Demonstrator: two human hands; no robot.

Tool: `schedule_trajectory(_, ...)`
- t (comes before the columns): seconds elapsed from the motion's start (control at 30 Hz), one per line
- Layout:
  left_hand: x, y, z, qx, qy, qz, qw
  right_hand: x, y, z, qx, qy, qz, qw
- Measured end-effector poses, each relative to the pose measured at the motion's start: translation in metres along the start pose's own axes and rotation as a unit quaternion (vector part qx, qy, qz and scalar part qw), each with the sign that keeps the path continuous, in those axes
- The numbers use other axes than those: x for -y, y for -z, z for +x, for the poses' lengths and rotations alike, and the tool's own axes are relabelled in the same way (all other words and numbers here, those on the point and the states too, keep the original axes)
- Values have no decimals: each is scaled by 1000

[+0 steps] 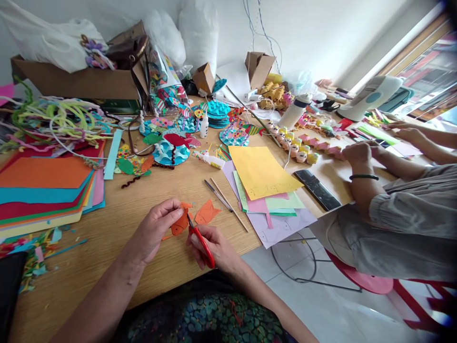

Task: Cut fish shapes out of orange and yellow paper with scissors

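My left hand [157, 226] pinches a piece of orange paper [179, 225] between thumb and fingers, just above the table's front part. My right hand [214, 245] is closed round the red handles of a pair of scissors [204, 248]. Their dark blades reach the right edge of the orange paper. On the wood just beyond them lies a cut orange paper fish [207, 212]. A pen [217, 195] and a thin wooden stick [230, 205] rest to its right.
Coloured paper sheets [43, 174] are stacked at left, near paper scraps [39, 257]. Yellow paper [262, 171] tops a pile with drawn outlines, beside a phone [317, 189]. Decorated blue discs [171, 151] and a glue bottle [204, 125] stand behind. A co-worker's hands [359, 155] are at right.
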State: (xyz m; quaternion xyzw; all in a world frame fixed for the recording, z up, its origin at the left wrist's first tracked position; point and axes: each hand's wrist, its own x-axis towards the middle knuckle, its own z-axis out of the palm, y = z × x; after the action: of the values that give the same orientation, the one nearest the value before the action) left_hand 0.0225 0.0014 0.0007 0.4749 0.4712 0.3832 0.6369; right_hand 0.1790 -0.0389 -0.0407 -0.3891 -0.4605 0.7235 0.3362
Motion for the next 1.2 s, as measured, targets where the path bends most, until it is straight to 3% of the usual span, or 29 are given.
schedule_trajectory(1.2,2,3,0,26,13,10,1000,-2,0,-1,-11,-3,-3,1000)
